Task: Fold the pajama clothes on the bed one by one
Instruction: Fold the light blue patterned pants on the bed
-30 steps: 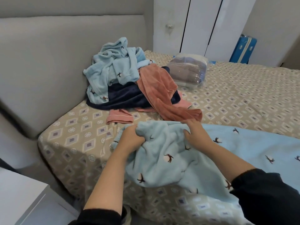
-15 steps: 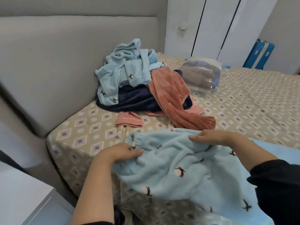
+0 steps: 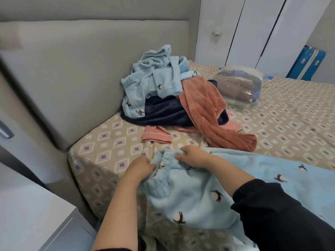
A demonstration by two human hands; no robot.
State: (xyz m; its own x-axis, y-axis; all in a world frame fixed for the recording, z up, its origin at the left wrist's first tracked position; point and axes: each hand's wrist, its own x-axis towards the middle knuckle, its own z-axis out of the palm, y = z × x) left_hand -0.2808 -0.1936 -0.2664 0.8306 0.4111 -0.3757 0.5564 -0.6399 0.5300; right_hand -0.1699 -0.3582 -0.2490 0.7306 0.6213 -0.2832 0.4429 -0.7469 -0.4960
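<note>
Pajama trousers (image 3: 195,200) of pale blue fleece, dotted with small dark bird shapes, spread over the near corner of the bed (image 3: 112,147), lower part draped off the front edge; gathered elastic waistband (image 3: 164,161) bunched up between both hands. Left hand (image 3: 143,168) at the waistband's left end, fingers (image 3: 150,164) curled into the fabric and gripping it; right hand (image 3: 194,157) just beside it on the waistband's far side, fingers bent and pinching the gathered edge; black sleeve (image 3: 272,205) pushed up on the right forearm.

Farther back, against the grey padded headboard (image 3: 72,78), a heap of unfolded clothes: pale blue pajama top (image 3: 155,77) uppermost, navy fleece garment (image 3: 163,113) beneath, rust-coloured garment (image 3: 204,105) trailing down, its end just beside the trousers' far edge; small pink piece (image 3: 156,136) flat on the sheet in front of the heap. Clear plastic bag (image 3: 239,86) of folded textiles to the heap's right; white wardrobe doors (image 3: 253,24) and a blue suitcase (image 3: 308,64) beyond the bed; white nightstand (image 3: 27,214) at lower left.
</note>
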